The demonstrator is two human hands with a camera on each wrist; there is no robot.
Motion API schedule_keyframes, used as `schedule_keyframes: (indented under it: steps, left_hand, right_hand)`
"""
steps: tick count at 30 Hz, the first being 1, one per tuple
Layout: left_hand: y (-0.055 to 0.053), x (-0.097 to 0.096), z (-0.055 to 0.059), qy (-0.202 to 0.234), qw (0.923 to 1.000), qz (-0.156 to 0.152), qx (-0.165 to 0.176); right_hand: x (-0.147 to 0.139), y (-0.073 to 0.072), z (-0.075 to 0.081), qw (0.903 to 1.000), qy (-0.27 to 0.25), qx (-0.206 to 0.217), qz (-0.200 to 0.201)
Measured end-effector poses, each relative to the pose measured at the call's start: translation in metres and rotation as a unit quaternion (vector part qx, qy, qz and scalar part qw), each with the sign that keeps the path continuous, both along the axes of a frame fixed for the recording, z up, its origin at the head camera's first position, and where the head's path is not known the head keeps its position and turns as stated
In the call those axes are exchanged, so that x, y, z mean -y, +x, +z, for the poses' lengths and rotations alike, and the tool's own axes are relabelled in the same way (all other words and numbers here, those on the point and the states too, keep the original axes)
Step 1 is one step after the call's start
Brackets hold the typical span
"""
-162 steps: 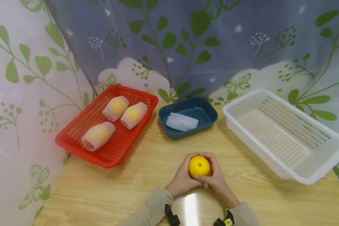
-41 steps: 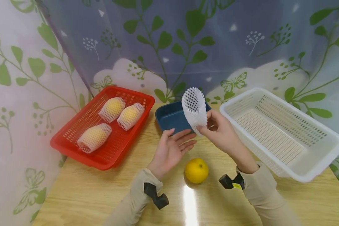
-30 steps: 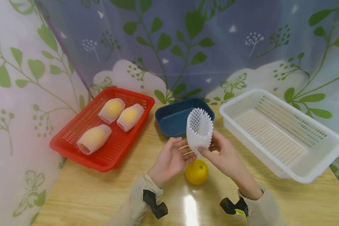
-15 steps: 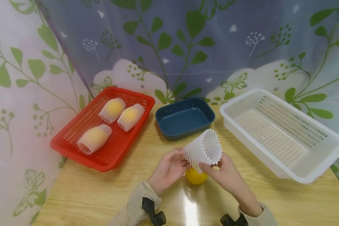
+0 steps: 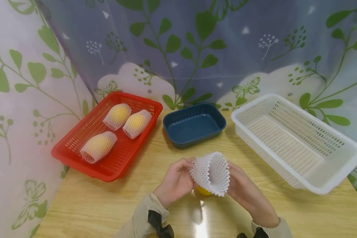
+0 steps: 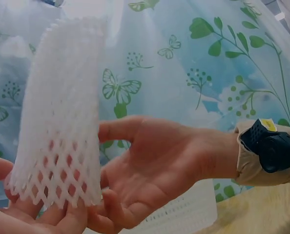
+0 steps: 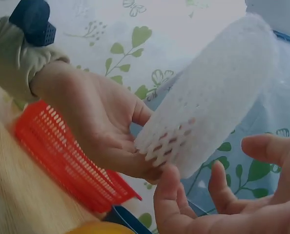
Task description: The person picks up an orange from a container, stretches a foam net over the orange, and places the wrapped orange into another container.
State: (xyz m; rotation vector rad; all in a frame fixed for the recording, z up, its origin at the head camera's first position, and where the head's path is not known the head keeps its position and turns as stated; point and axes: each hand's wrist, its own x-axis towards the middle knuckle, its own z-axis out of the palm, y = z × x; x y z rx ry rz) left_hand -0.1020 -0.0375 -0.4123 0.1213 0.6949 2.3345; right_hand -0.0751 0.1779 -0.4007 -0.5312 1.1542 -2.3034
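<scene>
A white foam fruit net is held up in front of me, its wide mouth facing right and toward me in the head view. My left hand pinches its narrower end between thumb and fingers. My right hand is at the net's other side, partly hidden behind it. In the right wrist view its fingers are spread and relaxed, one fingertip at the net's lower edge and the thumb apart from it. A round yellow, orange-like fruit sits on the table below, mostly covered by the net.
A red basket at left holds three yellow fruits in foam nets. A dark blue tray stands at the back middle. At right is a white basket. Patterned curtains border the wooden table.
The fruit was set down from both hands, and the net was lifted out of the blue tray. The net then came down toward me over the fruit; my left hand took its end and my right loosened.
</scene>
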Motion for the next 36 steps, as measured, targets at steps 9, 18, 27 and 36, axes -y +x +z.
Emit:
schedule_keyframes:
  steps: [9, 18, 27, 36]
  left_hand:
    - [0.003, -0.002, 0.004, -0.063, 0.9975, 0.027, -0.015]
    - [0.005, -0.003, 0.007, 0.004, 0.9979, 0.063, -0.017]
    - [0.007, -0.001, 0.001, 0.009, 0.9976, 0.029, -0.063]
    - [0.005, -0.004, -0.015, 0.008, 0.9967, 0.08, -0.009]
  right_hand:
    - [0.006, -0.003, -0.011, 0.9732, -0.144, 0.133, 0.121]
    - [0.013, 0.0, -0.019, 0.9552, -0.211, 0.149, 0.144]
    - [0.01, -0.001, -0.019, 0.9574, -0.245, 0.137, 0.067]
    - [-0.005, -0.005, -0.022, 0.9494, -0.258, 0.178, 0.016]
